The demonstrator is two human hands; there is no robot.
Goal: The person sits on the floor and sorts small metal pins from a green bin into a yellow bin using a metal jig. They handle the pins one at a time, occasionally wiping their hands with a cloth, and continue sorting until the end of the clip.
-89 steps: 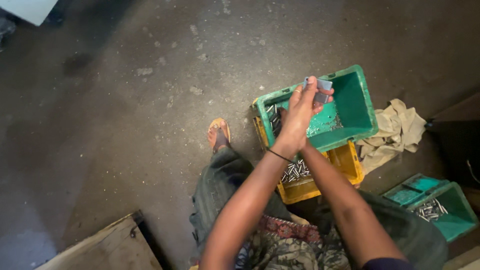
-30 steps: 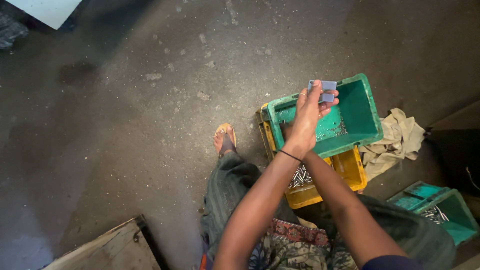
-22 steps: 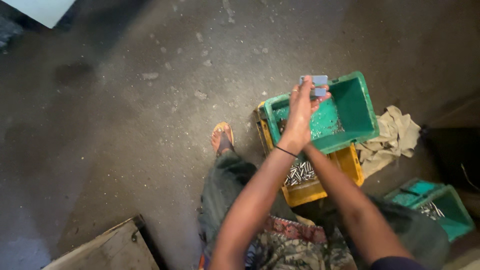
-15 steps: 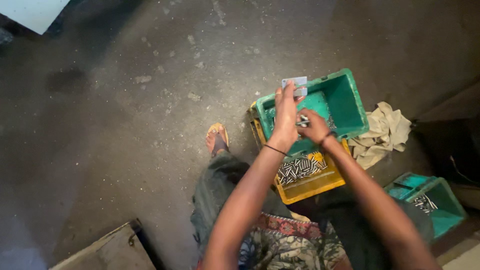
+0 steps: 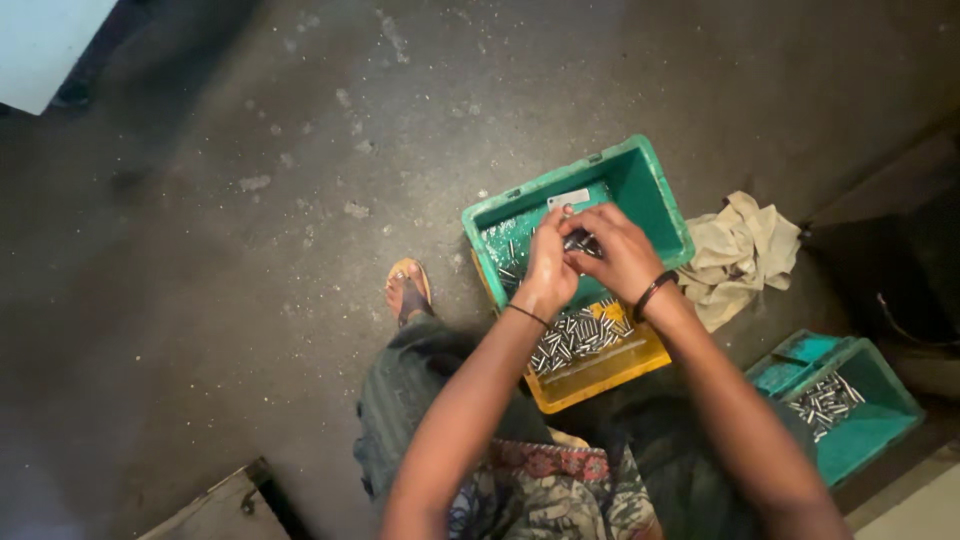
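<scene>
Dark, stained concrete floor (image 5: 250,200) spreads out under me, speckled with pale flecks, and I am seated low on it with one sandalled foot (image 5: 408,288) stretched forward. A green crate (image 5: 640,165) sits tilted across a yellow crate (image 5: 600,372) just in front of my knees.

My left hand (image 5: 550,262) and my right hand (image 5: 612,250) meet over the green crate, fingers pinched together around a small dark metal piece (image 5: 578,240) held between them; a small pale block (image 5: 570,198) shows just above my fingertips, and I cannot tell whether I grip it or it lies in the crate behind.

As to progress, I judge the sorting well under way but not finished: the yellow crate still holds a thick layer of short shiny metal pins (image 5: 575,335), only a scatter of them lies in the green crate's near corner, and a second teal crate (image 5: 860,425) off to my right carries a small heap of similar pins (image 5: 822,400).

A crumpled beige rag (image 5: 745,250) lies on the floor touching the green crate's far side. A worn wooden board (image 5: 215,505) pokes in at the lower left, and a pale panel (image 5: 45,45) cuts the upper left corner.
</scene>
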